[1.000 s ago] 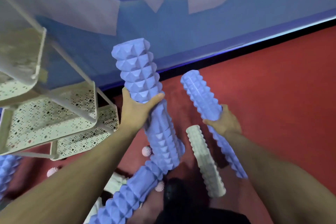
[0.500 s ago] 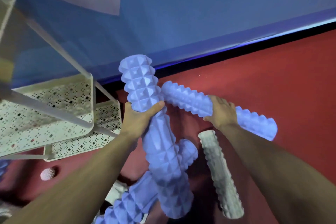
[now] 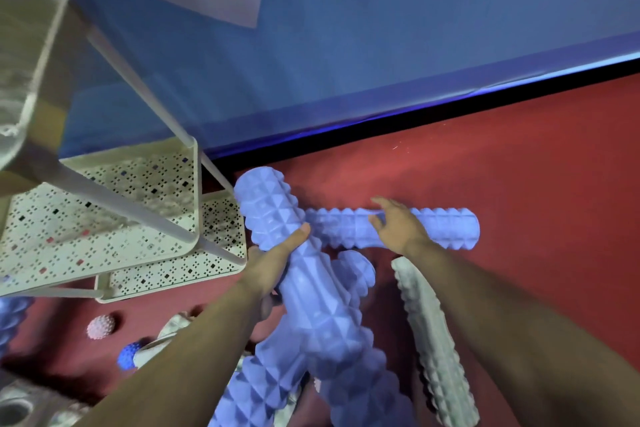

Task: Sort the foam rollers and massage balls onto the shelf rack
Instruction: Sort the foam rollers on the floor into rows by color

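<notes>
The shelf rack [image 3: 114,218] at your left carries no rollers or balls on the perforated tiers in view, so the sorting looks barely begun. On the red floor [image 3: 502,184] remain a pink massage ball [image 3: 100,326], a blue massage ball [image 3: 127,356], several blue rollers and a grey roller [image 3: 433,340]. Your left hand [image 3: 273,263] grips a thick blue foam roller [image 3: 294,270], its upper end just beside the rack. Your right hand [image 3: 398,224] hovers, fingers spread, over a thinner blue roller [image 3: 440,229] lying on the floor; contact cannot be confirmed.
</notes>
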